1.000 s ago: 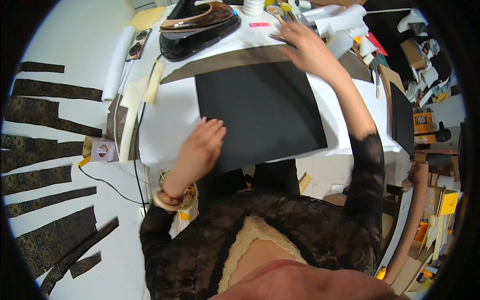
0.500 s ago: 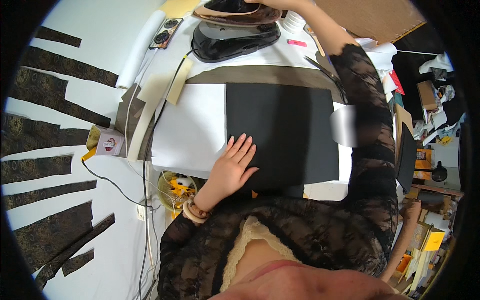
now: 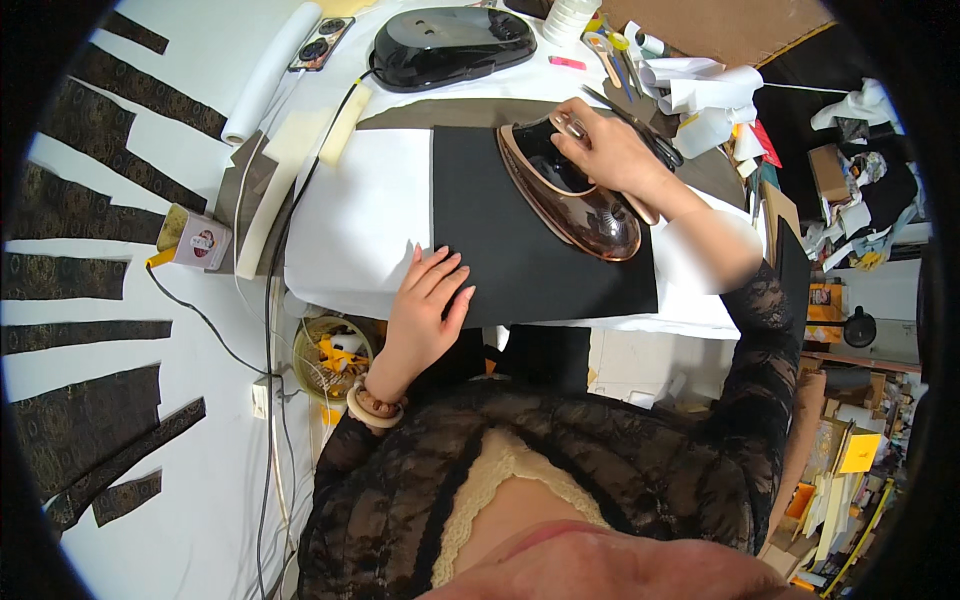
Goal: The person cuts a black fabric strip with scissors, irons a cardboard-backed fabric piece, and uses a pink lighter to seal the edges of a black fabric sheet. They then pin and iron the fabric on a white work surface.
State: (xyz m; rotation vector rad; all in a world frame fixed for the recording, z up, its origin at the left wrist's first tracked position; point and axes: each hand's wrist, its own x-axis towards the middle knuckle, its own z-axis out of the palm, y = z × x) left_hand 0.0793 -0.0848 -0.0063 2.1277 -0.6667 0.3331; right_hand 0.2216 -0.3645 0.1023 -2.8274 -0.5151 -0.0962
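A black sheet of fabric or paper lies over a white sheet on the work table. My left hand rests flat on the left edge of the black sheet, fingers stretched out. A cordless-looking iron with a brown, shiny body stands on the right part of the black sheet. Its handle is gripped by my right hand, the fingers wrapped round it. The iron's black base sits vacant at the far side of the table.
Scissors lie beyond my right hand, near a pink stick-like item and a white bottle. Dark patterned fabric strips hang or lie at the left. A bin and a black cable are near my left forearm.
My right hand has lifted the iron off its base and brought it nearer, onto the black sheet. My left hand stays flat on the sheet's left edge. The whole view has shifted slightly.
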